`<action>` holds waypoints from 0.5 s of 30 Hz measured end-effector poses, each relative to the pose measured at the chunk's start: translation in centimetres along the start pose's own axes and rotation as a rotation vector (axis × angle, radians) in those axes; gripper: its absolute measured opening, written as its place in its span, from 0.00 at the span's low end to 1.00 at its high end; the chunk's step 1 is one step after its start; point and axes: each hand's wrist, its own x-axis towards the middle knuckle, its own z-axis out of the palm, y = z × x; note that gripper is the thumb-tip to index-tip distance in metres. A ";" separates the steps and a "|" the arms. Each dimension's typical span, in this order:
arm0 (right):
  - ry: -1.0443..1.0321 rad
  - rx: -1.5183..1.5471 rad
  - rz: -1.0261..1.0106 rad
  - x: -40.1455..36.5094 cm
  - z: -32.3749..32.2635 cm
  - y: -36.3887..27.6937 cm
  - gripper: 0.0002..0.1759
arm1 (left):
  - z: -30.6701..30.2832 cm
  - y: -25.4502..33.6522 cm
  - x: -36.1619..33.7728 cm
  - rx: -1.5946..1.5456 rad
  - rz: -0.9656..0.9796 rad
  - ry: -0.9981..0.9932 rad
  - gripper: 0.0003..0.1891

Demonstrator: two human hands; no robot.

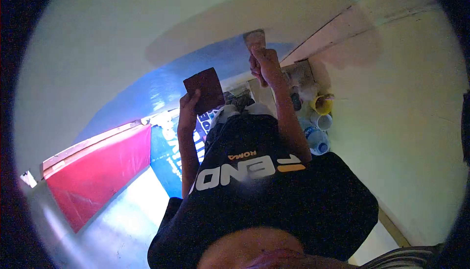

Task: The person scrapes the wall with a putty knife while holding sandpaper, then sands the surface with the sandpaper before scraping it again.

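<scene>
My left hand [189,103] holds a dark reddish-brown square sheet [204,90] by its lower left edge, thumb on its face. Further up and to the right, my right hand [265,67] is wrapped round the handle of a putty knife [255,40]. The broad blade points up and lies at or very near the wall [196,29], just above a blue band [186,63]; whether it touches is too dim to tell. The wall is pale, and a large shadow falls across it around the blade.
A yellow container [323,104], a white cup [323,121] and a large clear bottle [318,142] stand at the right by the side wall [406,117]. Red sheeting [103,171] hangs at the lower left, beside a blue printed banner [166,156].
</scene>
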 end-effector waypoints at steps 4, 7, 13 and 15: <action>-0.012 -0.008 0.019 0.2 -1.0 1.2 0.29 | 0.1 0.1 -0.2 0.011 -0.003 -0.027 0.21; -0.051 -0.028 -0.011 0.6 -0.8 0.9 0.29 | 0.1 -0.1 0.0 0.000 0.010 -0.020 0.20; -0.058 -0.222 -0.013 0.7 -2.1 2.4 0.29 | 0.2 0.0 0.1 0.008 -0.015 -0.008 0.20; -0.085 -0.416 -0.099 0.5 -2.8 2.8 0.27 | -0.7 -0.2 0.3 0.011 -0.006 -0.007 0.20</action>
